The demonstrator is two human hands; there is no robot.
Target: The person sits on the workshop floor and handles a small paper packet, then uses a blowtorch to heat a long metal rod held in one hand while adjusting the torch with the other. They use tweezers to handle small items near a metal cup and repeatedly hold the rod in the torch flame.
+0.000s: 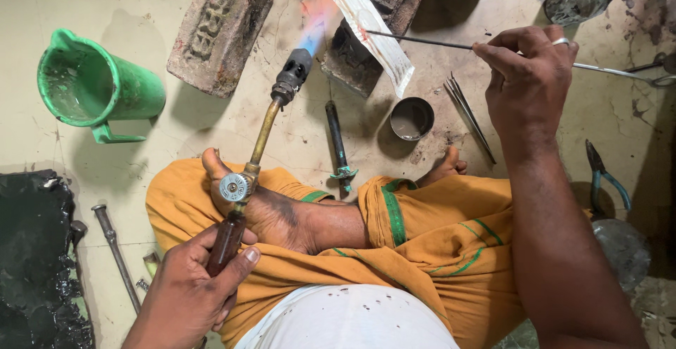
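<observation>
Brass torch [264,134] in left hand [190,293]

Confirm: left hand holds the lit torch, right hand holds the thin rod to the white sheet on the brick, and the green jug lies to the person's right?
Not quite. The green jug lies to the person's left, as the head view shows. The rest holds: left hand on the lit torch, right hand holding the thin rod to the white sheet on the brick.

Bare arms and bare feet. An orange wrap [422,243] with green border stripes covers the crossed legs, a white garment [348,321] the waist. A silver ring [560,41] circles one right-hand finger.
</observation>
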